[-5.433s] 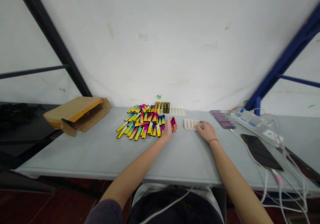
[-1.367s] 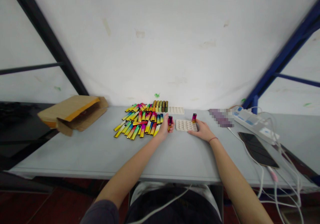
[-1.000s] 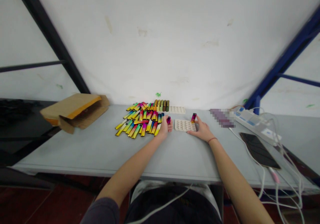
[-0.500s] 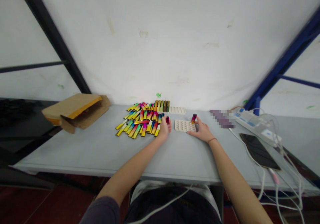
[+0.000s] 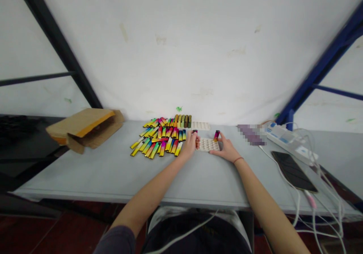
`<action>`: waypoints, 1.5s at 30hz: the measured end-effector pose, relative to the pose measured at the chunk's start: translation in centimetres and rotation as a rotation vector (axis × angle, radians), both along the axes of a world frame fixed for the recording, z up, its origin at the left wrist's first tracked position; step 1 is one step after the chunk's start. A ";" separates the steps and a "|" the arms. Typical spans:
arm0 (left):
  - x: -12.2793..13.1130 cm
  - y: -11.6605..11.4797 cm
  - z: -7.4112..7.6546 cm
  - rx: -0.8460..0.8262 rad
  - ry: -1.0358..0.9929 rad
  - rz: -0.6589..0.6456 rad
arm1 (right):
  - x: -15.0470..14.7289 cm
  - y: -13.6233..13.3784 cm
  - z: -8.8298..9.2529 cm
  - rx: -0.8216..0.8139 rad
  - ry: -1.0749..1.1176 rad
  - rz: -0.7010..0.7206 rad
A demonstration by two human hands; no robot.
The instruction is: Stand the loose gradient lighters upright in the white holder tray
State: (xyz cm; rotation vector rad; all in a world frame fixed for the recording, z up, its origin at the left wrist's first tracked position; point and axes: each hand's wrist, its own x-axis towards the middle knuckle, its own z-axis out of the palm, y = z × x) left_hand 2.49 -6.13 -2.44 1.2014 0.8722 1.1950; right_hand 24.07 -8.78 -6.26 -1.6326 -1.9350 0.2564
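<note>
Closed into a loose fist, my left hand (image 5: 190, 146) holds a small shiny purple tube (image 5: 195, 131), whose top shows above the fingers. It is at the left end of a white tray (image 5: 209, 145) with rows of round holes. My right hand (image 5: 228, 150) grips the tray's right end, thumb at the front and fingers towards the back. A shiny purple-and-gold tube (image 5: 216, 135) stands upright at the tray's back right corner, beside the right fingertips. Left of my hands lies a spread pile of shiny rainbow-coloured tubes (image 5: 154, 142).
Behind, several tubes (image 5: 183, 120) stand upright in rows near a second white tray (image 5: 201, 125). An open cardboard box (image 5: 85, 123) lies at the left. At the right are a phone (image 5: 293, 170), a power strip (image 5: 292, 142), white cables and a pixelated purple item (image 5: 251, 134).
My left hand has moved right with its tube, up to the tray. My right hand, the tray and its standing tube have shifted slightly left in view.
</note>
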 end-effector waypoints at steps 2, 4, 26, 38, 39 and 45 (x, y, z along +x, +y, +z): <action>0.5 -0.1 0.3 0.248 0.139 0.034 | -0.7 0.1 -0.2 0.002 0.006 0.010; 1.2 0.0 0.6 0.434 0.275 0.080 | -1.2 0.2 -0.5 0.010 0.010 0.013; 3.4 -0.1 -0.4 0.715 0.987 0.038 | -1.2 0.7 -1.5 0.037 -0.006 0.011; -1.2 1.4 0.8 0.521 1.398 0.385 | -1.3 0.5 -0.9 0.018 0.002 0.022; -2.0 1.7 0.8 0.457 1.439 0.405 | -1.3 0.5 -0.9 0.012 0.001 0.018; -3.4 1.9 0.2 0.357 1.494 0.359 | -1.3 0.6 -1.0 0.017 0.018 0.015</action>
